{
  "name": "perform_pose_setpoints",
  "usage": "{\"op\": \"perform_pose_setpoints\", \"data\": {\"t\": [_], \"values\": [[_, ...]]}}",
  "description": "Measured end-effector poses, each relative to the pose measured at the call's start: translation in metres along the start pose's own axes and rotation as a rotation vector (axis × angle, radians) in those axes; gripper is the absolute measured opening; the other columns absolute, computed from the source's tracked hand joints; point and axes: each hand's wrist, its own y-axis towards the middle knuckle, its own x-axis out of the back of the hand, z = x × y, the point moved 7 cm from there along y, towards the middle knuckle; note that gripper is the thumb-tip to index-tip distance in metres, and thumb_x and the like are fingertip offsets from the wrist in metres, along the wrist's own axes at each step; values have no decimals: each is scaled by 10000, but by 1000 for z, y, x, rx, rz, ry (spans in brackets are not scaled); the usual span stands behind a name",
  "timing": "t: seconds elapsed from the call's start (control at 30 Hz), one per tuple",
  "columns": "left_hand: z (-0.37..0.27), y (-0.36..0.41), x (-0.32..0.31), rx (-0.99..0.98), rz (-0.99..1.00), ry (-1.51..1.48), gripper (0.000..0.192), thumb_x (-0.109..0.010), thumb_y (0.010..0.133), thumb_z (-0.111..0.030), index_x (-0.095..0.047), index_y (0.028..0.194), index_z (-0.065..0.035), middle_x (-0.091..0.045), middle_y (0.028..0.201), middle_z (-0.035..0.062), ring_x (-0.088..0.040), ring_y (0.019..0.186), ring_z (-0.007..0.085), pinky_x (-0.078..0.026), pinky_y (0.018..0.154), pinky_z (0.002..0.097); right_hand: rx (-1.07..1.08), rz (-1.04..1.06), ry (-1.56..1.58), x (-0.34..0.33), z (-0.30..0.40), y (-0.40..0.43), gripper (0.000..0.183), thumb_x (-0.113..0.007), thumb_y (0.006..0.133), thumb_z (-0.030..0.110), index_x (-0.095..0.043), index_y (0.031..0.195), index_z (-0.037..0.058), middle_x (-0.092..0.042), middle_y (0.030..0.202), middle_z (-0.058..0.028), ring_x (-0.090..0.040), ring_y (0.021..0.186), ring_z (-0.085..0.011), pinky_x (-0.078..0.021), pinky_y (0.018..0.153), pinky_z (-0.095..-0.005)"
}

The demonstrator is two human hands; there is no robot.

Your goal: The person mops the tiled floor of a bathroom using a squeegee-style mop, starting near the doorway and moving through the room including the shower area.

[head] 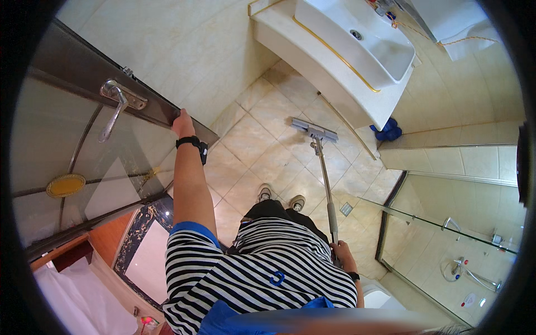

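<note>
My left hand [183, 123] is at the edge of a dark-framed glass door [163, 113], beyond its metal lever handle [117, 104]; how far its fingers wrap round the edge is hidden. My right hand [344, 256] grips the handle of a long floor squeegee or flat mop, low at my right side. Its metal pole [324, 171] runs forward from my hand to a wide grey head [314, 130], which rests on the beige floor tiles [268, 138] in front of my shoes.
A white washbasin [377, 50] stands on a curved counter [284, 37], a thin rod [347, 125] slanting below. Blue items [387, 130] lie beside the counter. At right are a glass shower screen [452, 230], a floor drain [346, 209] and a white toilet [379, 298].
</note>
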Motion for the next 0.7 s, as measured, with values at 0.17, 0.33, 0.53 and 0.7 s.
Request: {"op": "perform_pose_setpoints", "data": {"t": [0.17,0.33,0.53,0.7], "values": [[-12,-1,-3,-181,20,279,601,-290,789,-428,-546,890,106,-549,956,217,-479,945,314,-237,898,367,-10,-13,-26,-3,5,2,168,-533,731,127,-442,748,-13,-447,492,-88,-431,349,-165,-374,315,-303],[-15,0,-5,-281,-8,318,597,-257,805,-415,-562,815,98,-565,899,221,-465,954,319,-222,881,394,-3,3,-45,-3,11,1,168,-534,731,128,-443,749,-13,-445,483,-87,-434,348,-167,-381,315,-309],[-3,-6,-7,-342,-96,245,423,-440,761,-323,-556,804,82,-530,925,248,-453,920,352,-292,845,404,-95,79,20,-6,8,6,123,-536,709,82,-448,713,-4,-453,495,-82,-442,358,-167,-370,315,-301],[79,-9,-84,-464,250,184,333,-515,693,-297,-538,797,18,-557,847,203,-516,804,344,-404,713,410,-15,0,-211,-1,24,5,94,-505,657,24,-433,630,-29,-453,478,-95,-463,365,-175,-396,323,-304]]}}
